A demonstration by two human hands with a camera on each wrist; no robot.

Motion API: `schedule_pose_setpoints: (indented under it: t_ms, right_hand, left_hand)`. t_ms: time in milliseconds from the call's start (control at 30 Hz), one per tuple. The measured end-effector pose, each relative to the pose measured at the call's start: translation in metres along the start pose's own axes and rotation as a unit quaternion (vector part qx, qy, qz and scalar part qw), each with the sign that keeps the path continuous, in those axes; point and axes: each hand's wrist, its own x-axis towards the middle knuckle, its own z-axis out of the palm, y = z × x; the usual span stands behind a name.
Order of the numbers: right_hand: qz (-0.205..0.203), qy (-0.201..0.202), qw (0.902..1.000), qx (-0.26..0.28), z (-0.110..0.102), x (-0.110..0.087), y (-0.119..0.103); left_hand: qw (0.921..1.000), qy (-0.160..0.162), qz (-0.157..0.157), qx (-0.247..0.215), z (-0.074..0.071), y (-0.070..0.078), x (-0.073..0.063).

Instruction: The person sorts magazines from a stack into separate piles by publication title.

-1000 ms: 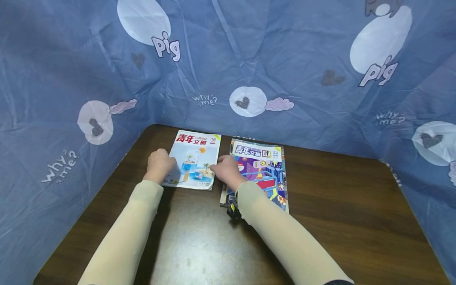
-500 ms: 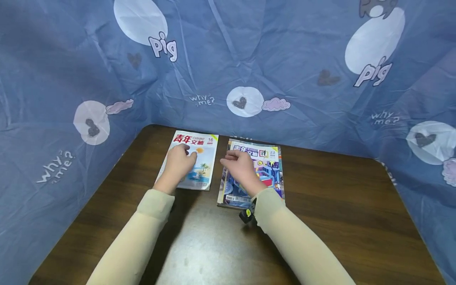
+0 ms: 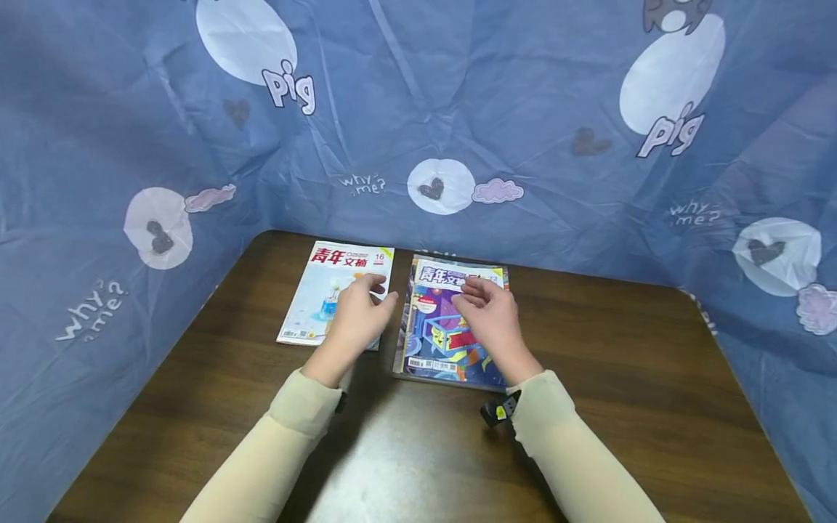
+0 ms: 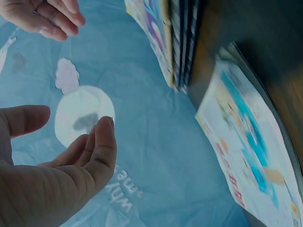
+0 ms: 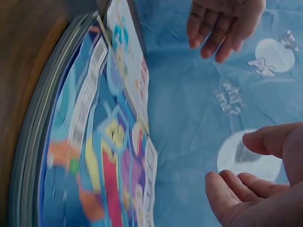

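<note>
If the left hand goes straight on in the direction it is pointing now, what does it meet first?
Probably the blue printed cloth behind the table. The left hand seems raised above the red-titled magazine, though its exact height is hard to judge.

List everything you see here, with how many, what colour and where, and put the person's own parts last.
Red-titled magazine: one visible, pale blue and white, on the table's far left.
Magazine pile: one, purple-blue top cover, right of that magazine; number in it unclear.
Table: one, dark brown, beneath both.
Printed cloth: number of pieces unclear, blue, behind and on both sides.
Wrist device: one clearly visible, black and yellow, at the right cuff.
Sleeves: two, pale cream-green, foreground.
Left hand: one, above the red-titled magazine.
Right hand: one, above the pile.
</note>
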Motion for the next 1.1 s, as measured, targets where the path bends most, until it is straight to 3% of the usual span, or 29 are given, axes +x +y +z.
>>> schedule_pose_setpoints:
  t_ms: [300, 567, 1100]
  right_hand:
    - [0.020, 0.047, 0.9986, -0.014, -0.038, -0.015, 0.014]
    - [0.039, 0.066, 0.9970, -0.005, -0.062, -0.025, 0.032]
    - [0.067, 0.075, 0.9944, -0.034, -0.070, -0.026, 0.052]
  left_hand:
    - [0.9990, -0.013, -0.013, -0.040, 0.014, 0.016, -0.014]
    - [0.9985, -0.022, -0.030, -0.040, 0.024, 0.012, -0.018]
    - [0.9980, -0.043, -0.038, -0.026, 0.032, -0.001, -0.016]
